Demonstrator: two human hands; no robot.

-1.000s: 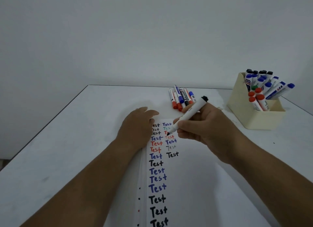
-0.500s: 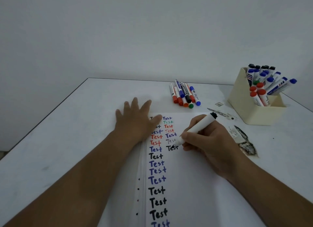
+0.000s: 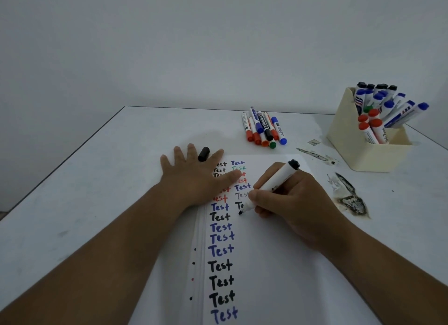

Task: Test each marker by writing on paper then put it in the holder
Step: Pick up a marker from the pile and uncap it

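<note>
One black marker [image 3: 274,183] pinched in right hand [image 3: 288,198] grip; left hand [image 3: 196,177] flat, steadying paper [image 3: 278,264]. Advised light, even strokes.

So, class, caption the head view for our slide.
Right hand writes with a black marker on paper; left hand flat, cap between fingers.

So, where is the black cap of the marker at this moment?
In the head view, the black cap sits between two fingers of the left hand, which lies flat at the paper's upper left corner.
</note>
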